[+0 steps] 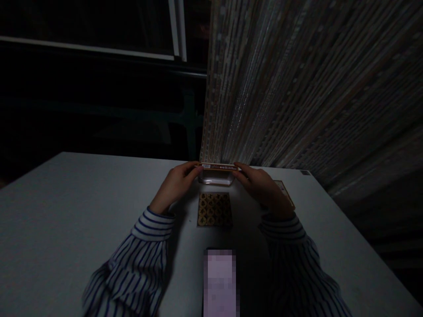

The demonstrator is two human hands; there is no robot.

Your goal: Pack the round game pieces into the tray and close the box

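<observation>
A flat box [220, 167], its narrow side printed with a barcode and red lettering, is held level between my two hands. My left hand [176, 182] pinches its left end, and my right hand [256, 182] grips the right end with thumb and fingers. Right below it shows a clear plastic tray [216, 178]; whether the two are joined I cannot tell. Closer to me lies a square set of round Chinese chess pieces [214, 209], packed in rows with dark characters facing up. Dim light hides finer detail.
A phone [220, 281] with a blurred, lit screen lies at the near edge. Partly behind my right wrist is a flat card with a gold border [287, 196]. The white table [82, 211] meets a hanging strand curtain [264, 88] at the back right.
</observation>
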